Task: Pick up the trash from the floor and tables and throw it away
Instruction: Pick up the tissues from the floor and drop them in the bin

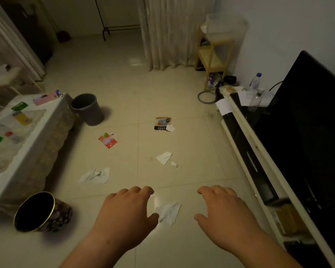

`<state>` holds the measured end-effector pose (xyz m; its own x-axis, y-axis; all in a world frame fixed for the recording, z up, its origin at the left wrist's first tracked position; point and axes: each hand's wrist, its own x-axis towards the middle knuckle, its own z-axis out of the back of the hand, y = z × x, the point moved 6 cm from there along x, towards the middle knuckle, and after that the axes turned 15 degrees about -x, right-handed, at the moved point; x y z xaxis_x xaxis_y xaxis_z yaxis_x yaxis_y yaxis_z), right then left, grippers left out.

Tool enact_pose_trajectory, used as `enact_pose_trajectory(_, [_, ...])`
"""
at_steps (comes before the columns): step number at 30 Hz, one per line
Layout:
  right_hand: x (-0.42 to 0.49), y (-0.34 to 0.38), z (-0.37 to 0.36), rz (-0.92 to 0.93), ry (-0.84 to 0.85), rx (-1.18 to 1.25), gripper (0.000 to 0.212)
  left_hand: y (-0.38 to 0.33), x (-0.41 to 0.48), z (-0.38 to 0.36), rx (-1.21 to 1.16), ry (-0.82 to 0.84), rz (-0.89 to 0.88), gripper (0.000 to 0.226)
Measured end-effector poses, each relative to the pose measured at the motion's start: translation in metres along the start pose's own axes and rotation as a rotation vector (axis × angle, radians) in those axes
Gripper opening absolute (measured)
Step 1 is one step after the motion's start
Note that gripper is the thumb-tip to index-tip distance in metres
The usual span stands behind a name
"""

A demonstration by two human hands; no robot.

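Tissue (168,212) lies crumpled on the floor (191,136) between the left grip (124,211) and right grip (224,213), both wide and relaxed, holding nothing. Beyond the tissue lie a paper scrap (164,157), a red wrapper (107,140) and a dark packet (162,123); farther beyond, leftward, a grey bin (87,110) stands beside the table (46,151).

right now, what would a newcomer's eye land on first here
The left hand and right hand hover, open, either side of a crumpled white paper on the tiles. Beyond lie a red packet and a dark packet, with a grey bin beside the table at left.
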<state>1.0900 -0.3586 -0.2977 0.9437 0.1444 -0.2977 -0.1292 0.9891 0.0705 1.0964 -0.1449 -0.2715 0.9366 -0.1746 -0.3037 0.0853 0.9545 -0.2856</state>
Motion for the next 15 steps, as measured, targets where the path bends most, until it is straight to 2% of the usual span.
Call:
enact_pose_trajectory(6, [0.092,-0.018,-0.109,-0.007,0.048,0.017,0.06,0.05,0.095,-0.111,-0.019,0.1,0.022,0.064])
enact_pose_trajectory(15, [0.24,-0.025,-0.367,0.002,0.127,0.037,0.067,0.156,0.248,-0.348,-0.054,0.174,0.028,0.07])
